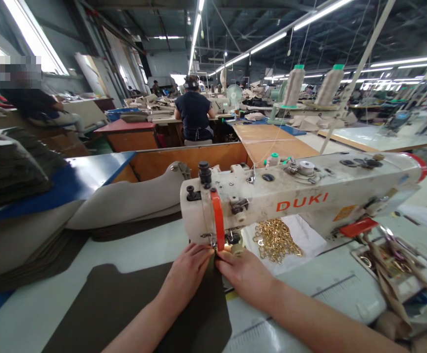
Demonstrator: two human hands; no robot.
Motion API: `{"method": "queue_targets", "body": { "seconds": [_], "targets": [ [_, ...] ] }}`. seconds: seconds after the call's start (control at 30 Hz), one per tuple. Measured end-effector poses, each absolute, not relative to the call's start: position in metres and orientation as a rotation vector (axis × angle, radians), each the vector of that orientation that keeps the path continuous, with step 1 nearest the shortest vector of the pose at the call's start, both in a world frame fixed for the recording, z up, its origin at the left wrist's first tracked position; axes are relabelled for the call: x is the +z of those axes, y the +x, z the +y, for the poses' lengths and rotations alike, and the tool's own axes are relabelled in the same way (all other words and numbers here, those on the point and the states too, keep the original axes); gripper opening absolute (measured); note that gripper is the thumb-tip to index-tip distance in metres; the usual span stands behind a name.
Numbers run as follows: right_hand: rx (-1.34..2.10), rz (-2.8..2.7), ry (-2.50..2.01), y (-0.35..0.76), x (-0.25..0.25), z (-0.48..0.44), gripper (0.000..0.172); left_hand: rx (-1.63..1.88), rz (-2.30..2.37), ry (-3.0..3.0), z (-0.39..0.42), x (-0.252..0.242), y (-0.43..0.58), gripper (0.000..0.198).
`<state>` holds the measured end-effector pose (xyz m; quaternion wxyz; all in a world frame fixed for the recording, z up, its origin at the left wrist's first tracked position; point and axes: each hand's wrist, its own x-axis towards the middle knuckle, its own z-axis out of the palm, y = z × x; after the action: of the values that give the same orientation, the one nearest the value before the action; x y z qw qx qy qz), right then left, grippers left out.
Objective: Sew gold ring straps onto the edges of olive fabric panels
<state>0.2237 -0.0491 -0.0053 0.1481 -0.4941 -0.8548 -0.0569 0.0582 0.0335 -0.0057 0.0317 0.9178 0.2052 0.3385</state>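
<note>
A dark grey-brown fabric panel (pixel 125 299) lies across the front of the table, its narrow top end under the head of a white sewing machine (pixel 257 196). My left hand (pixel 187 272) rests over that end, fingertips pressed together on the fabric beside the needle area. From the other side my right hand (pixel 248 274) meets it, thumb and fingers pinched close to the panel's edge. What the right fingertips hold is too small and covered to make out. An orange guard (pixel 218 220) hangs just above the fingertips.
Gold metal rings (pixel 276 238) lie heaped on white sheeting behind my right hand. Stacked grey panels (pixel 128 201) stand at the left. A tray (pixel 397 264) with straps and hardware sits at the right. Thread cones (pixel 294 86) rise behind the machine; a co-worker (pixel 194 115) sits ahead.
</note>
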Motion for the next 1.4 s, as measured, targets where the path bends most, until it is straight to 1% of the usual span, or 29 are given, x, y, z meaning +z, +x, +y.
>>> {"method": "queue_targets", "body": {
  "seconds": [0.2,0.33,0.5,0.63,0.87,1.03,1.4],
  "targets": [
    [-0.213,-2.410,-1.417,0.223,-0.009,-0.051,0.006,1.041,0.627,2.845,0.034,-0.004,0.059,0.037],
    [-0.208,-2.383,-1.382,0.223,-0.007,-0.054,0.006,0.999,0.624,2.871,0.031,-0.002,0.057,0.037],
    [-0.171,-2.402,-1.277,0.225,-0.008,-0.057,0.006,0.873,0.691,2.977,0.025,-0.004,0.048,0.033],
    [-0.162,-2.425,-1.274,0.225,-0.009,-0.057,0.008,0.783,0.672,3.100,0.021,-0.007,0.042,0.036],
    [-0.137,-2.473,-1.287,0.225,-0.006,-0.057,0.008,0.606,0.704,3.182,0.019,-0.008,0.041,0.039],
    [-0.140,-2.476,-1.298,0.225,-0.008,-0.055,0.008,0.585,0.667,3.260,0.021,-0.010,0.041,0.039],
    [-0.147,-2.462,-1.310,0.226,-0.007,-0.051,0.011,0.636,0.683,3.186,0.024,-0.006,0.045,0.040]
  ]
}}
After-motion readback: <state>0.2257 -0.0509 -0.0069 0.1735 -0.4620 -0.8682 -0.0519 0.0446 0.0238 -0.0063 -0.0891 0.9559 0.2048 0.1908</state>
